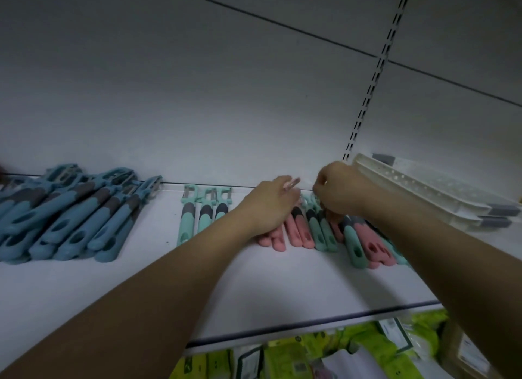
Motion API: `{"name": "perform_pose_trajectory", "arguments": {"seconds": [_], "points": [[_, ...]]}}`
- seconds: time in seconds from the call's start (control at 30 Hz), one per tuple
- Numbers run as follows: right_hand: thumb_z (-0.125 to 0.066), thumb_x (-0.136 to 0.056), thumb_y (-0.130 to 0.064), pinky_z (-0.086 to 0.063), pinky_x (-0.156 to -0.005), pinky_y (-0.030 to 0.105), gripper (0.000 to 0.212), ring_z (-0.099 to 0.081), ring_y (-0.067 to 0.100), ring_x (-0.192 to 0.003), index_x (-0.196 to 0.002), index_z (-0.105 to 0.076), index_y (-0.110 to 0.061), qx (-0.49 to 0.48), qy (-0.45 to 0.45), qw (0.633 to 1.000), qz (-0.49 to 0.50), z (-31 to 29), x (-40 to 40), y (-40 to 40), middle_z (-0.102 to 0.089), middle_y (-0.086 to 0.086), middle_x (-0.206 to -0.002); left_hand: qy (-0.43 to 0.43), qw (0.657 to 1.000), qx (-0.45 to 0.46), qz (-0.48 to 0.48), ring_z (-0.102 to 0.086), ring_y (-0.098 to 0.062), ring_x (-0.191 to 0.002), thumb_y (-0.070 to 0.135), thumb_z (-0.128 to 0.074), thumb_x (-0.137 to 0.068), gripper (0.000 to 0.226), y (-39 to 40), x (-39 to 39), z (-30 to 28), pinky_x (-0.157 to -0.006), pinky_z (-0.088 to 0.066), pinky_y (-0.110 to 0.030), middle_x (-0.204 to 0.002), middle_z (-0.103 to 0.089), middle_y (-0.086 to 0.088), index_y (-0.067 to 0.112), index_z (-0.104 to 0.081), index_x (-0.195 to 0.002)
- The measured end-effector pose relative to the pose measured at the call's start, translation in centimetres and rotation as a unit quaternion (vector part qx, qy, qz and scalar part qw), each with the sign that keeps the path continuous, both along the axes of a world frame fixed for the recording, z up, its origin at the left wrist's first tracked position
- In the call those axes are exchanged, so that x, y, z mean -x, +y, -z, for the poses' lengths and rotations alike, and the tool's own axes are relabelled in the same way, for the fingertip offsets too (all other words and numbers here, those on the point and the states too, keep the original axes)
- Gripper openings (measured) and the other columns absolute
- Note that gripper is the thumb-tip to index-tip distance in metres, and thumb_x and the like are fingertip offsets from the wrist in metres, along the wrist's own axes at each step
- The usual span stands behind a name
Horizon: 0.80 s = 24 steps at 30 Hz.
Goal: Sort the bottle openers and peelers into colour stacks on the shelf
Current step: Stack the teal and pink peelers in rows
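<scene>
White shelf (282,279): blue peeler pile (70,217) far left, three mint peelers (202,212) mid. Left hand (271,203) pinches pink tool head; right hand (339,189) curled over mixed pink-mint heap (361,243), grasp unclear. White trays (423,189) right.

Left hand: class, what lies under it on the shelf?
Pink handles stick out beneath the left hand, lying on the shelf. Their heads are covered, so the tool type cannot be told.

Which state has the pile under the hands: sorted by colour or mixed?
Mixed. In the pile, pink and green handles alternate side by side, unlike the all-blue stack at the left.
</scene>
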State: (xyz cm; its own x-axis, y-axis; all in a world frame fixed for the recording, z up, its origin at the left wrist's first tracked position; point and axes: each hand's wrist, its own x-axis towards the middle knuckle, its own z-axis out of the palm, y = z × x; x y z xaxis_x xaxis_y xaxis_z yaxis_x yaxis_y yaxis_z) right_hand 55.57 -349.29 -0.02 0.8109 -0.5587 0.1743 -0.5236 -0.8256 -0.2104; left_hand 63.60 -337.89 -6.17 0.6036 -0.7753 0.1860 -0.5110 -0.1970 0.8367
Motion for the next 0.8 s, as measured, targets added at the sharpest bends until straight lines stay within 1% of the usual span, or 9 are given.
{"name": "perform_pose_trajectory", "arguments": {"seconds": [0.03, 0.1, 0.17, 0.27, 0.33, 0.47, 0.57, 0.67, 0.8], "points": [[-0.053, -0.097, -0.021, -0.054, -0.078, 0.033, 0.02, -0.064, 0.029, -0.084, -0.1, -0.061, -0.003, 0.014, 0.05, 0.999, 0.011, 0.4, 0.2, -0.2, -0.065, 0.013, -0.092, -0.053, 0.998, -0.034, 0.006, -0.065, -0.017, -0.049, 0.036, -0.037, -0.103, 0.043, -0.1, -0.1, 0.2, -0.038, -0.048, -0.027, -0.087, -0.07, -0.005, 0.026, -0.038, -0.145], [-0.057, -0.095, -0.021, -0.049, -0.068, 0.028, 0.018, -0.058, 0.025, -0.078, -0.086, -0.056, -0.006, 0.029, 0.118, 0.992, 0.026, 1.3, 0.7, 0.0, -0.058, 0.009, -0.083, -0.142, 0.987, -0.074, -0.005, -0.07, -0.02, -0.072, 0.035, -0.045, -0.1, 0.043, -0.4, -0.3, 0.6, -0.053, -0.058, -0.03, -0.122, -0.051, -0.004, 0.029, -0.046, -0.143], [-0.058, -0.095, -0.026, -0.043, -0.065, 0.028, 0.022, -0.054, 0.024, -0.078, -0.083, -0.05, -0.009, 0.046, 0.129, 0.99, 0.025, 2.0, 0.8, 0.4, -0.053, 0.008, -0.083, -0.133, 0.988, -0.075, -0.005, -0.07, -0.022, -0.078, 0.03, -0.045, -0.1, 0.032, -0.4, 0.0, 0.4, -0.066, -0.06, -0.035, -0.11, -0.055, -0.001, 0.022, -0.059, -0.127], [-0.058, -0.095, -0.024, -0.042, -0.073, 0.029, 0.022, -0.057, 0.028, -0.092, -0.11, -0.055, -0.008, 0.077, 0.13, 0.988, 0.023, 2.7, 0.3, 0.8, -0.06, 0.012, -0.103, -0.063, 0.995, -0.08, 0.012, -0.06, -0.007, -0.042, 0.018, -0.043, -0.1, 0.027, -0.3, 0.4, 0.2, -0.042, -0.051, -0.023, -0.054, -0.064, 0.007, 0.011, -0.066, -0.089], [-0.054, -0.096, -0.019, -0.042, -0.074, 0.029, 0.025, -0.055, 0.027, -0.09, -0.117, -0.055, -0.005, 0.082, 0.138, 0.987, 0.015, 2.9, 0.0, 0.9, -0.061, 0.013, -0.109, -0.052, 0.994, -0.092, 0.026, -0.052, -0.003, -0.032, 0.02, -0.045, -0.101, 0.028, -0.2, 0.9, 0.0, -0.035, -0.043, -0.017, -0.043, -0.06, 0.011, 0.011, -0.066, -0.085], [-0.054, -0.097, -0.021, -0.045, -0.077, 0.031, 0.026, -0.06, 0.029, -0.099, -0.116, -0.056, -0.003, 0.059, 0.132, 0.989, 0.009, 3.2, -0.4, 0.7, -0.061, 0.014, -0.11, -0.029, 0.996, -0.084, 0.015, -0.052, -0.007, -0.032, 0.021, -0.044, -0.101, 0.035, -0.3, 1.4, 0.1, -0.033, -0.04, -0.016, -0.05, -0.065, 0.005, 0.013, -0.059, -0.071], [-0.061, -0.091, -0.021, -0.046, -0.057, 0.028, 0.017, -0.061, 0.024, -0.076, -0.096, -0.059, -0.006, -0.017, 0.12, 0.993, 0.011, 3.2, -0.7, 0.1, -0.064, 0.01, -0.085, -0.009, 0.995, -0.096, 0.01, -0.053, -0.016, -0.041, 0.019, -0.042, -0.099, 0.034, -0.3, 1.5, 0.0, -0.033, -0.038, -0.016, -0.069, -0.072, -0.003, 0.011, -0.06, -0.071], [-0.067, -0.087, -0.02, -0.046, -0.047, 0.024, 0.02, -0.058, 0.019, -0.054, -0.074, -0.057, -0.009, -0.061, 0.103, 0.993, 0.025, 3.1, -0.9, -0.2, -0.06, 0.005, -0.062, 0.037, 0.992, -0.119, 0.024, -0.052, -0.012, -0.04, 0.013, -0.052, -0.091, 0.024, -0.3, 1.2, -0.4, -0.038, -0.041, -0.018, -0.061, -0.069, 0.002, 0.009, -0.07, -0.075], [-0.062, -0.091, -0.015, -0.047, -0.062, 0.027, 0.012, -0.059, 0.024, -0.074, -0.088, -0.054, -0.007, -0.028, 0.102, 0.994, 0.014, 3.0, -0.8, 0.1, -0.061, 0.01, -0.082, 0.085, 0.986, -0.138, 0.04, -0.051, -0.017, -0.043, 0.01, -0.056, -0.086, 0.019, -0.4, 1.1, -0.8, -0.039, -0.039, -0.019, -0.077, -0.072, -0.013, 0.011, -0.068, -0.071]]}}
